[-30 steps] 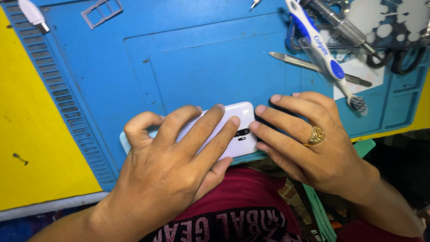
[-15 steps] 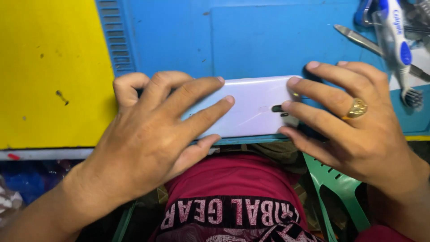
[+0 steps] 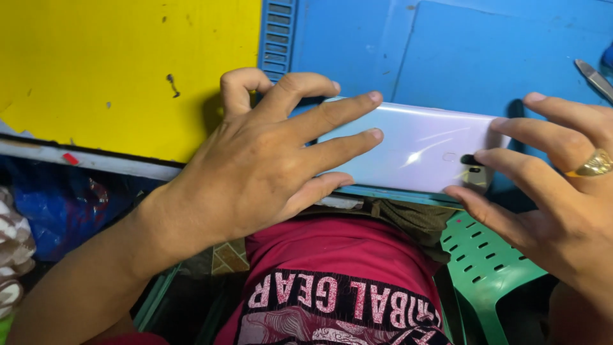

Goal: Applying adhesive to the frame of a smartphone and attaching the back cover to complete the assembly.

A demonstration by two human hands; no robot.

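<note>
A pale lilac phone (image 3: 421,150) lies back side up on the blue work mat (image 3: 447,57), close to the table's near edge. My left hand (image 3: 268,160) covers its left half, fingers spread flat across the glossy back and thumb curled over the far edge. My right hand (image 3: 555,191), wearing a gold ring, presses its fingertips on the right end, around the camera cutout. Both hands hold the phone down against the mat.
The yellow tabletop (image 3: 115,64) lies left of the mat. A metal tool tip (image 3: 597,78) pokes in at the right edge. Below the table are my red printed shirt (image 3: 338,281), a green plastic chair seat (image 3: 485,268) and blue cloth (image 3: 57,204) at left.
The view has swung left and closer, so the tools at the mat's right have left the frame. Both hands stay pressed on the phone, which now shows more of its back.
</note>
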